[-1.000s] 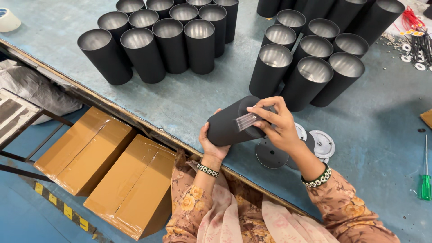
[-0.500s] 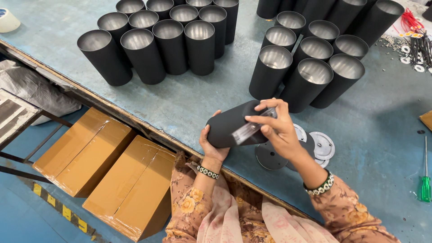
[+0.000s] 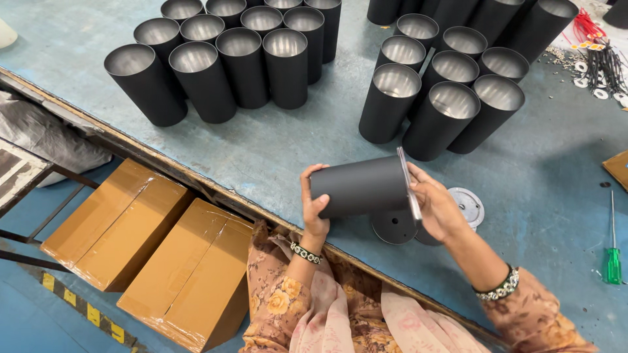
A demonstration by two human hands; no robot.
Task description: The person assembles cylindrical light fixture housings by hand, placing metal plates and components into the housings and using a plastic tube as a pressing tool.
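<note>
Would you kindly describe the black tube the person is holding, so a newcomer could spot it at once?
Start at the blue-grey worktable, with its two clusters of upright black tubes. Nearer the table's front edge, the left hand and the right hand hold one black tube between them. It alone lies on its side, above the table.

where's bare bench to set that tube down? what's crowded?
Free: the strip between the left tube cluster and right tube cluster, widening toward the bench edge ahead of the left hand; also the stretch between the right cluster and green screwdriver. Crowded: round discs under the right hand; wires and washers far right.
</note>
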